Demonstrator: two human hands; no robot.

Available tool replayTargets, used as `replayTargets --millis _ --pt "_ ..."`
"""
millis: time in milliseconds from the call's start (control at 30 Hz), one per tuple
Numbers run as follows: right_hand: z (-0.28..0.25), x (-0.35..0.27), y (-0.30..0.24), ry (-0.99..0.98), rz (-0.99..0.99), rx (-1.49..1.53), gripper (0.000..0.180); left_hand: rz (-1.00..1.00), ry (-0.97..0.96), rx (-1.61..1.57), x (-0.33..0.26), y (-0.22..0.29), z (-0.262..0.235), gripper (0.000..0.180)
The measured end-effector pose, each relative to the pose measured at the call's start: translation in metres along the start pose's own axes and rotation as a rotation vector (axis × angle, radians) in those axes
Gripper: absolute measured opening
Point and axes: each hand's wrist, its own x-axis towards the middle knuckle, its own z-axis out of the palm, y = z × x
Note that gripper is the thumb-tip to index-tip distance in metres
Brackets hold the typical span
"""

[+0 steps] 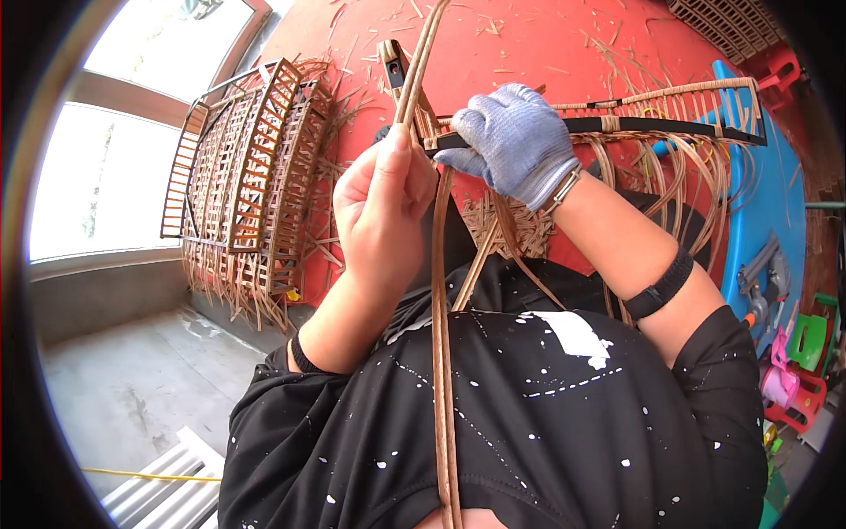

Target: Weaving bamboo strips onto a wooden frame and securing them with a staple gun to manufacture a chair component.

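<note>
My bare left hand (381, 212) is closed in a pinch on brown wicker strips (421, 70), which rise above the fist toward the far edge. My right hand (518, 145), in a grey-blue knit glove, is wrapped over the left part of a black frame bar (652, 129), its thumb below the bar. Woven wicker binds this bar and slats run along its far side. Just left of the glove, an upright black end piece (394, 69) joins the bar. From that corner a long wicker strip (442, 370) hangs down over my black shirt. Many loose strand ends (683, 176) droop from the bar's right half.
Finished-looking woven panels (256, 159) lean in a stack at left, near the window. Wicker scraps litter the red floor covering (529, 35). A blue table (775, 220) with grey tools (765, 273) stands right. Coloured plastic stools (797, 392) lie beyond. White slats (167, 485) are lower left.
</note>
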Motion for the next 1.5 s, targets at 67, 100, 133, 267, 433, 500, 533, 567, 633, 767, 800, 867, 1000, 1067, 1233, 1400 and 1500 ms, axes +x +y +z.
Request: replayTargets --millis 67,100,133,267,433,500,533,567,633,767,800,867,1000,1067,1233,1400,1500 --pt "-0.002 0.000 0.001 0.009 -0.005 0.008 0.042 0.017 -0.022 0.040 0.007 0.001 0.002 0.039" --pt "-0.003 -0.001 0.002 0.020 0.000 0.026 0.042 0.028 -0.030 0.067 0.012 0.002 0.002 0.040" --pt "-0.004 -0.001 0.002 0.023 -0.001 0.040 0.042 0.041 -0.036 0.085 0.016 0.002 0.002 0.040" --pt "-0.006 -0.002 0.000 0.051 0.002 0.110 0.042 0.217 -0.118 0.523 0.052 0.000 -0.009 0.042" --pt "-0.004 -0.001 -0.011 0.116 0.040 0.151 0.038 0.706 -0.144 1.370 0.111 -0.008 -0.037 0.032" --pt "-0.002 0.000 -0.012 0.148 0.028 0.125 0.039 0.869 -0.045 1.537 0.120 -0.016 -0.043 0.030" --pt "-0.002 0.001 -0.011 0.155 0.030 0.108 0.039 0.950 0.005 1.622 0.122 -0.020 -0.044 0.029" --pt "-0.001 0.001 -0.011 0.185 0.025 0.121 0.042 0.870 0.072 1.594 0.121 -0.025 -0.043 0.019" --pt "0.001 0.003 -0.011 0.200 0.018 0.135 0.045 0.577 -0.024 1.636 0.123 -0.025 -0.046 0.027" --pt "0.002 0.006 -0.011 0.206 -0.009 0.126 0.046 0.533 -0.091 1.673 0.123 -0.020 -0.048 0.029" --pt "0.000 0.005 -0.011 0.166 -0.021 0.110 0.046 0.567 -0.099 1.675 0.123 -0.020 -0.047 0.028" --pt "0.000 0.007 -0.011 0.173 -0.052 0.117 0.042 0.467 -0.178 1.760 0.126 -0.019 -0.046 0.027" --pt "-0.001 0.010 -0.012 0.199 -0.051 0.163 0.033 0.441 -0.265 1.846 0.135 -0.023 -0.047 0.034" --pt "-0.003 0.014 -0.012 0.173 -0.034 0.249 0.030 0.446 -0.273 1.876 0.135 -0.026 -0.049 0.035" --pt "-0.014 0.022 -0.005 0.010 -0.019 0.471 0.026 0.414 -0.277 1.781 0.135 -0.032 -0.056 0.035" --pt "-0.013 0.022 -0.006 0.031 -0.020 0.446 0.024 0.467 -0.268 1.783 0.142 -0.039 -0.055 0.035" --pt "-0.013 0.022 -0.009 0.025 0.012 0.446 0.023 0.456 -0.287 1.774 0.141 -0.038 -0.054 0.036"
